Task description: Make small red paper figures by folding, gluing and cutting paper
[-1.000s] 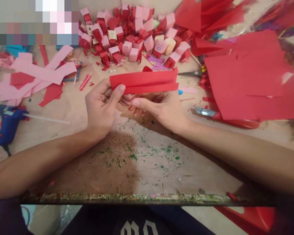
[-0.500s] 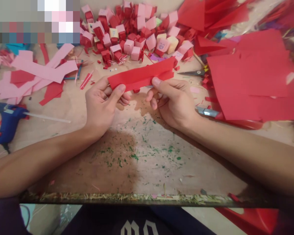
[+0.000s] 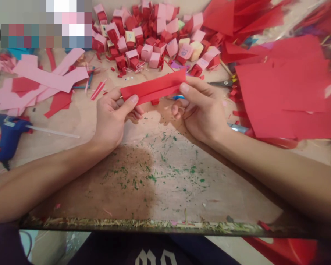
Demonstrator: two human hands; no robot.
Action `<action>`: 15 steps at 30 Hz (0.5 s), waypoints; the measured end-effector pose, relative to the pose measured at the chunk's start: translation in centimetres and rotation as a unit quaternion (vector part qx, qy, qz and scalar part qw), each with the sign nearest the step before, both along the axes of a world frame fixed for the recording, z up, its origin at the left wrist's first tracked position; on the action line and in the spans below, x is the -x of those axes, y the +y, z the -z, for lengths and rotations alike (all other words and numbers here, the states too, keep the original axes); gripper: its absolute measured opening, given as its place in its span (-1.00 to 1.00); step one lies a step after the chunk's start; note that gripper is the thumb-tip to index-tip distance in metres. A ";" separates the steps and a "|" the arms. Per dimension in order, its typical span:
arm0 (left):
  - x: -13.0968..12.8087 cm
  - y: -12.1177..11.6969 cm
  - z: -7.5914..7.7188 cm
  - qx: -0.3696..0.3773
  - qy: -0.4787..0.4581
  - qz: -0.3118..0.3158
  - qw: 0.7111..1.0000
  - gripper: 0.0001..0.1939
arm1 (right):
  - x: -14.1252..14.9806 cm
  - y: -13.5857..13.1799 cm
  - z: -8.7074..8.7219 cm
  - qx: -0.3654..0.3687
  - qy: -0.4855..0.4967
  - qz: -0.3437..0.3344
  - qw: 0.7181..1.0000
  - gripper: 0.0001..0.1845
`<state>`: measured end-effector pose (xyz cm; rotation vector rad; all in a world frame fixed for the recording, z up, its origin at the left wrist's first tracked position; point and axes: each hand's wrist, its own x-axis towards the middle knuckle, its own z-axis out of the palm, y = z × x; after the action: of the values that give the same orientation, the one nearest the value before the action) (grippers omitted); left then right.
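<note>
A red paper strip (image 3: 154, 87), folded lengthwise, is stretched between my two hands above the table. My left hand (image 3: 113, 114) pinches its left end, thumb on top and fingers behind. At the right end, my right hand (image 3: 202, 106) grips the strip between thumb and index finger, with the other fingers curled below. The strip slopes up slightly toward the right. Something small and blue shows just behind it, beside my right fingers, too covered to name.
Pink and red paper boxes (image 3: 154, 40) are heaped at the back. Pink strips (image 3: 46, 79) and a blue glue gun (image 3: 12, 134) lie left. Red paper sheets (image 3: 287, 92), scissors (image 3: 223, 83) and a partly hidden cutter (image 3: 238, 128) are on the right. Green specks dot the table (image 3: 165, 198).
My right hand has slid rightward along the strip to its right end, covering the corner that stuck out before. My left hand has stayed nearly in place.
</note>
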<state>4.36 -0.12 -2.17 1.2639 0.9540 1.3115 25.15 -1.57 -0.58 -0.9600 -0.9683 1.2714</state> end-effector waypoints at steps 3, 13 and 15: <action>0.1 0.2 -0.1 0.008 0.005 0.012 1.000 -0.75 | -0.5 0.2 0.0 -0.007 -0.039 -0.039 0.998 -0.84; -0.1 0.1 -0.5 0.028 0.015 0.028 0.999 -0.79 | -0.6 0.2 0.4 0.016 -0.047 -0.071 0.996 -0.82; 0.0 0.2 -0.7 0.046 -0.002 0.028 0.999 -0.76 | -0.7 0.3 0.5 0.025 -0.037 -0.069 0.997 -0.86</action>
<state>4.41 0.08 -1.46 1.2097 0.9587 1.2119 25.88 -1.29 -1.04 -0.9995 -1.0804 1.3886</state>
